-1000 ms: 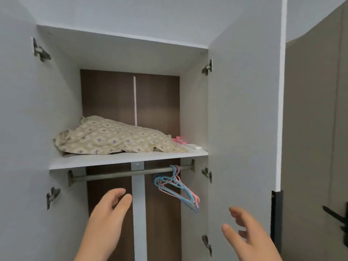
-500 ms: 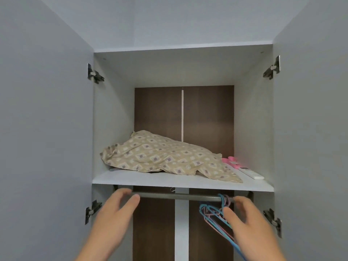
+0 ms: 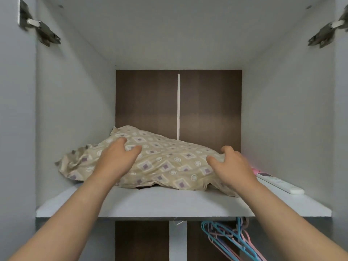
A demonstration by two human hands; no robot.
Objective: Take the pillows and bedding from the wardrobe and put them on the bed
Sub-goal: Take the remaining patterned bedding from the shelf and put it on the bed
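A beige pillow point(image 3: 162, 162) with a diamond and circle print lies on the wardrobe's upper shelf point(image 3: 169, 206), towards the left and the back. My left hand point(image 3: 116, 161) rests flat on the pillow's left half, fingers spread, with no fabric gathered in it. My right hand point(image 3: 233, 166) is at the pillow's right end, thumb and fingers closed around a bunch of the cover. The pillow still lies on the shelf. No other bedding shows.
A white remote control point(image 3: 278, 183) and a pink item point(image 3: 255, 170) lie on the shelf's right side, close to my right wrist. Blue and pink hangers point(image 3: 231, 240) hang below the shelf. Open door hinges point(image 3: 43, 32) stick out at both upper corners.
Both hands rose from below the hanging rail onto the shelf and now touch the pillow. My view has moved closer to the shelf and centred on it.
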